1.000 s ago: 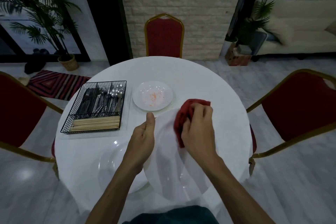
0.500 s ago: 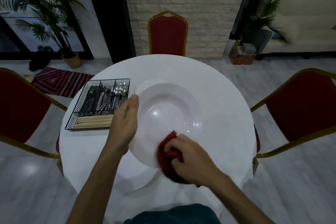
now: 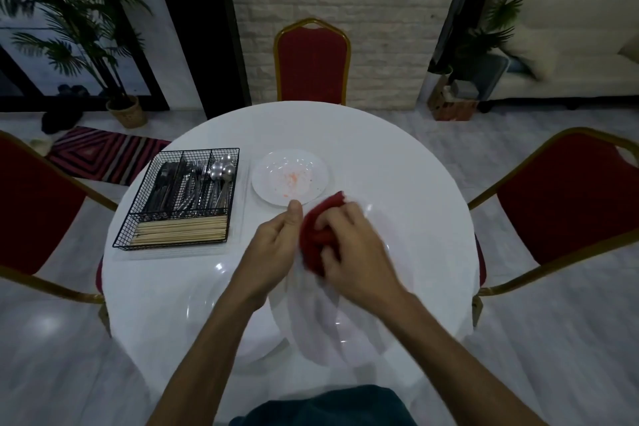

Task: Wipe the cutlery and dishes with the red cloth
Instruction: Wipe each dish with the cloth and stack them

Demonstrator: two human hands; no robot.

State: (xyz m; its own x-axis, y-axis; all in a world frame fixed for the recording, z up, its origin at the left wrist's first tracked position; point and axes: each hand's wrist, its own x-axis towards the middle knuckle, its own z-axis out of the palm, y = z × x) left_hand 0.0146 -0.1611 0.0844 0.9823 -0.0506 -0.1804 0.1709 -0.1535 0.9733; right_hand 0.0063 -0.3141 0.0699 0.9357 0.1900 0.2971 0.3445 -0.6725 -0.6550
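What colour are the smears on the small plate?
Orange-red, on the white small plate; the head view shows it best.

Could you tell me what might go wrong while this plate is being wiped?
1. The left hand grips the plate by one rim while the right hand rubs it with the cloth; it could slip onto the lower plate.
2. The cloth works close to the stained plate and might pick up its orange smears.
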